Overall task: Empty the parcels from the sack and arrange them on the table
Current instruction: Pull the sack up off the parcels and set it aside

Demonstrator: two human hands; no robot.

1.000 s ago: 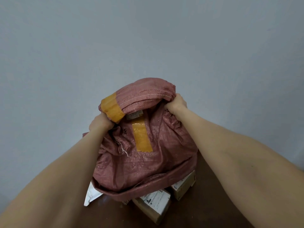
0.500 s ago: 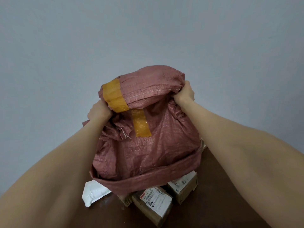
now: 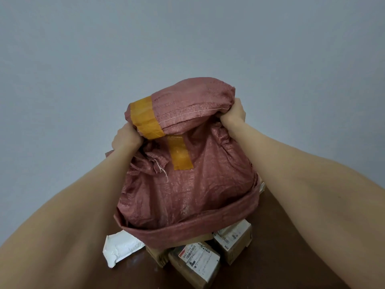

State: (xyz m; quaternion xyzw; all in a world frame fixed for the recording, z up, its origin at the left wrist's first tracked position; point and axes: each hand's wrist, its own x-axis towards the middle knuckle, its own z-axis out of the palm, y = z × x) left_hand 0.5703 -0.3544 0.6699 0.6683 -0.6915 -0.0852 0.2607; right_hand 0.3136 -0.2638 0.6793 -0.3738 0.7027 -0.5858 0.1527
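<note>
We find the sack (image 3: 187,184) at frame centre, above the table (image 3: 281,257). Beneath its lower edge lie an envelope (image 3: 123,247) at lower left, a box (image 3: 195,261) at lower centre and a second box (image 3: 233,240) right of it.

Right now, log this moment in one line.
sack: upturned, mouth down | left hand: grips sack | right hand: grips sack | boxes, white mailer: on table below

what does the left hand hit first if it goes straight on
The left hand grips the red woven sack, so that comes first; behind it only the grey wall shows, distance unclear.
</note>
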